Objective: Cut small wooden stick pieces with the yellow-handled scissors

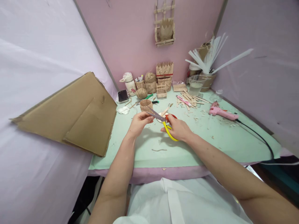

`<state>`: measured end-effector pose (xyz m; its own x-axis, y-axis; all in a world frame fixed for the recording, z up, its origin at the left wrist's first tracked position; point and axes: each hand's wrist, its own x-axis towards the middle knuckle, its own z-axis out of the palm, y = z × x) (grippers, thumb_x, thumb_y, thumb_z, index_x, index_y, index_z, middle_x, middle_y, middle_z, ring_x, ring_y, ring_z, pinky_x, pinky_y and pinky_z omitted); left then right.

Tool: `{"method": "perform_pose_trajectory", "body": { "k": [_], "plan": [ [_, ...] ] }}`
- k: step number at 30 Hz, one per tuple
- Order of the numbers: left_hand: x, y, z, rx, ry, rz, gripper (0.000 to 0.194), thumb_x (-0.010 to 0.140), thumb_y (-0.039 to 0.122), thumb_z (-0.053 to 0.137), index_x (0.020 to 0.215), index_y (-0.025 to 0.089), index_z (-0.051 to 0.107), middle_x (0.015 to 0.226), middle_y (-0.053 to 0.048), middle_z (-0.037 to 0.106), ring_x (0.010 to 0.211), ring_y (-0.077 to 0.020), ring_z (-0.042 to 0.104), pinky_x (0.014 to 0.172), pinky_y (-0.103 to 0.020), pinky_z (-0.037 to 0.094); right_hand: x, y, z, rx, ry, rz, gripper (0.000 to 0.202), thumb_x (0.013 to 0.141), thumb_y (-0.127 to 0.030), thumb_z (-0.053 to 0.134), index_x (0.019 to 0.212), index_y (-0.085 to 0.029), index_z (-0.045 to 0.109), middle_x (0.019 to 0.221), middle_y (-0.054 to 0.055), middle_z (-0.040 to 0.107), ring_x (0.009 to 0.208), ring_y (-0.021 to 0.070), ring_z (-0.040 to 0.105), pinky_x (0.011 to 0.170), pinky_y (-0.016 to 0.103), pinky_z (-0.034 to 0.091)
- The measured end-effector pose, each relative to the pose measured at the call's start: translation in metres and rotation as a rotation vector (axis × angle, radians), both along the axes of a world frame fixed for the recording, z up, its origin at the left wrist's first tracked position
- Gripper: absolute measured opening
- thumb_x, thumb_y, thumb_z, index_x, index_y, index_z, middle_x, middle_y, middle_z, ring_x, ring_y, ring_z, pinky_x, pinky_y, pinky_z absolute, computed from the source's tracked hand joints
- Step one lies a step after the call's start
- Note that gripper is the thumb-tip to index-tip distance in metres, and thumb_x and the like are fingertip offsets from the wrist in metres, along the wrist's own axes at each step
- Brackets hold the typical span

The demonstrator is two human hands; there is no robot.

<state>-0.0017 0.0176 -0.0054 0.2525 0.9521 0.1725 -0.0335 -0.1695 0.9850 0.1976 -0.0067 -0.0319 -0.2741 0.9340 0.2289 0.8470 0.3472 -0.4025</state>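
Observation:
My right hand (178,128) is closed on the handles of a pair of scissors (171,133), one handle yellow and one red. The blades point left, partly apart, and reach my left hand (139,123). The left fingers are pinched together beside the blade tips; whatever they hold is too small to make out. Just behind the blades stands a small round wooden-stick basket (146,105). A short piece of twine (159,150) lies on the green tabletop nearer to me.
A pink glue gun (223,112) with a black cord lies at the right. Wooden sticks (190,99), twine balls (141,93), a white bottle (129,84) and a plastic cup (195,87) stand or lie at the back. Cardboard (77,118) leans at the left.

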Motion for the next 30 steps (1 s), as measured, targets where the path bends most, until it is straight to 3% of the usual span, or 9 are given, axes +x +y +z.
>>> {"method": "perform_pose_trajectory", "body": {
  "k": [16,23,30],
  "plan": [
    [0.000,0.001,-0.001,0.009,0.057,0.040,0.022,0.064,0.032,0.070,0.080,0.017,0.070,0.074,-0.002,0.066,0.069,-0.0130,0.056,0.069,-0.029,0.045,0.001,-0.001,0.003,-0.030,-0.053,0.010,0.036,0.081,-0.052,0.049,0.099,-0.022,0.046,0.089,0.006,0.065,0.075,0.0230,0.061,0.054,0.027,0.029],
    [-0.006,0.004,-0.001,0.021,0.104,0.023,0.023,0.065,0.031,0.070,0.082,0.016,0.071,0.081,-0.004,0.067,0.074,-0.0139,0.055,0.070,-0.028,0.043,0.003,-0.002,0.007,-0.059,-0.051,0.068,0.033,0.081,-0.051,0.048,0.095,-0.021,0.045,0.085,0.005,0.063,0.068,0.0196,0.058,0.053,0.026,0.029],
    [-0.011,0.005,0.000,-0.043,0.081,-0.013,0.023,0.063,0.032,0.071,0.078,0.015,0.070,0.076,-0.003,0.065,0.071,-0.0130,0.054,0.069,-0.027,0.042,0.002,-0.002,0.001,-0.050,-0.043,0.082,0.028,0.082,-0.049,0.048,0.089,-0.022,0.045,0.077,0.004,0.061,0.061,0.0173,0.055,0.053,0.025,0.029]
  ]
}}
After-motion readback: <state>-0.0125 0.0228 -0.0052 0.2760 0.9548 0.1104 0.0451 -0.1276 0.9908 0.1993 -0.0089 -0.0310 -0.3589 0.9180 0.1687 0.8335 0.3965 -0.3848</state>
